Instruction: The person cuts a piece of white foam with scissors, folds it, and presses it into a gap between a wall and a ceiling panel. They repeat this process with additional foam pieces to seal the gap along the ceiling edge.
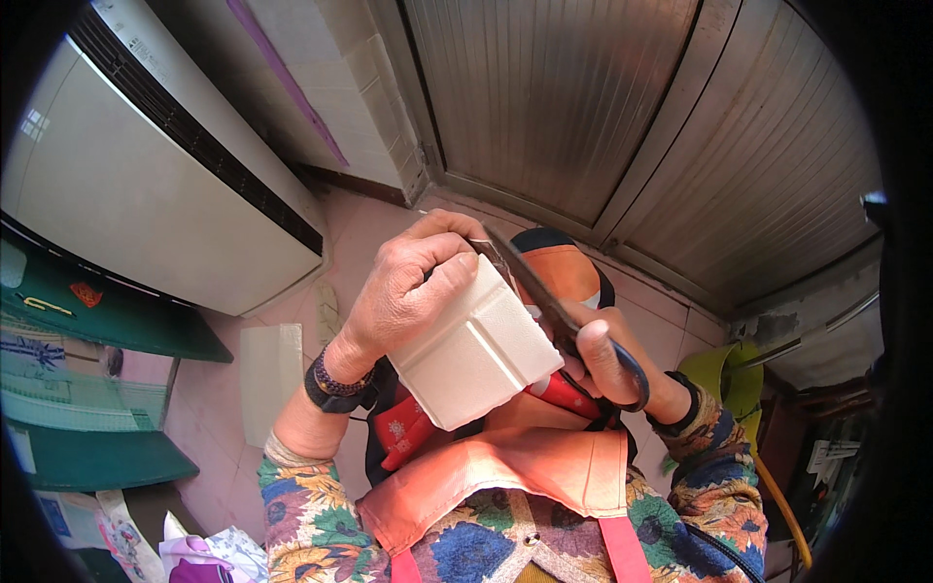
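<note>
White block [476, 345]: between both hands, upper corner pinched by the left hand [403, 287].
Scissors [549, 307]: gripped in the right hand [607, 358].
Left thumb [452, 276]: near the blades; a slip could nick it.

Foam piece [476, 355] sits between left hand [413, 287] and right hand [604, 361], scissors [546, 301] along its right side! Beyond, doors [544, 107] stand ahead and rightward; vented appliance [160, 189] out left, shelf unit [107, 316] nearer on that flank, bucket [702, 371] off right.
</note>
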`<action>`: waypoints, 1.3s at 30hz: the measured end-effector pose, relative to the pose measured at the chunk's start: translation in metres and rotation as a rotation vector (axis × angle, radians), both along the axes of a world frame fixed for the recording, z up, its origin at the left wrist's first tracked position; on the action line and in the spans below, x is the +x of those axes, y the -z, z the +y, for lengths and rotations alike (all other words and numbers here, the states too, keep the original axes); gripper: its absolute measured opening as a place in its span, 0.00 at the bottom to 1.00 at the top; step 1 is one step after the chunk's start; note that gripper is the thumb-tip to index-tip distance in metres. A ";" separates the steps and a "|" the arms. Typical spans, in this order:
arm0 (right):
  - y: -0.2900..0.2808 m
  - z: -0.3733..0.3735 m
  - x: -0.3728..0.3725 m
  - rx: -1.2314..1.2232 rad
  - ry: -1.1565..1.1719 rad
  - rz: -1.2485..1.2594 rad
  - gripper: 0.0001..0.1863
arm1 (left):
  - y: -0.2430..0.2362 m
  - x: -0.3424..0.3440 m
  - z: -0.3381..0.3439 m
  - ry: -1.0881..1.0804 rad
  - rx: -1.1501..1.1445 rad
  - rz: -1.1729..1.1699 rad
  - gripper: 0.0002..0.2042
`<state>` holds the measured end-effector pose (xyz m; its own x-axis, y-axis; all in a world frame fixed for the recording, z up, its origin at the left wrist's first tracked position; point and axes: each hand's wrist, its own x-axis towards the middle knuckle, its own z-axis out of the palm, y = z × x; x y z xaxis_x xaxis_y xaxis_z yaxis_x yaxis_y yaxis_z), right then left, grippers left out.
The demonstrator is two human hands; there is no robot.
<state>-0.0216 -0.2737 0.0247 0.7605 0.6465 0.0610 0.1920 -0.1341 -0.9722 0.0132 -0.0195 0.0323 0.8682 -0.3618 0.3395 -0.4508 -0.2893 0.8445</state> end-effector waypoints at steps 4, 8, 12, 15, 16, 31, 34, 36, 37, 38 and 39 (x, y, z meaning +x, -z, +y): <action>0.003 -0.009 0.003 0.162 0.147 0.085 0.33 | -0.001 0.000 0.006 -0.076 0.042 0.010 0.12; 0.016 -0.010 0.008 0.099 0.402 -0.075 0.26 | 0.002 0.001 0.008 -0.206 0.010 -0.041 0.12; 0.026 -0.006 0.015 0.224 0.496 0.037 0.22 | 0.006 0.002 0.007 -0.314 -0.113 0.030 0.12; 0.028 0.001 0.014 0.292 0.467 0.016 0.22 | 0.009 0.005 0.004 -0.389 -0.184 0.018 0.12; 0.029 0.004 0.014 0.308 0.477 0.025 0.22 | 0.011 0.006 0.003 -0.400 -0.216 0.026 0.12; 0.075 -0.057 0.061 0.084 0.824 -0.068 0.24 | 0.048 0.027 0.039 -0.408 -0.873 0.321 0.10; 0.139 -0.111 0.085 -0.252 0.939 -0.182 0.27 | 0.046 0.026 0.061 -0.540 -0.990 0.324 0.12; 0.197 -0.140 0.087 -0.561 1.014 -0.340 0.26 | 0.043 0.023 0.071 -0.517 -1.012 0.343 0.14; 0.225 -0.158 0.085 -0.634 0.971 -0.202 0.25 | 0.040 0.024 0.075 -0.583 -1.043 0.388 0.16; 0.255 -0.172 0.081 -0.753 0.941 0.009 0.23 | 0.041 0.022 0.079 -0.535 -1.026 0.374 0.16; 0.275 -0.183 0.075 -0.748 0.948 0.061 0.22 | 0.034 0.023 0.082 -0.537 -1.043 0.407 0.16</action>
<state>0.0538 -0.4571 -0.2498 0.9400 -0.3099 -0.1424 -0.3312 -0.7296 -0.5983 0.0365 0.0628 -0.0015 0.9326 0.3525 -0.0775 -0.1338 0.5372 0.8328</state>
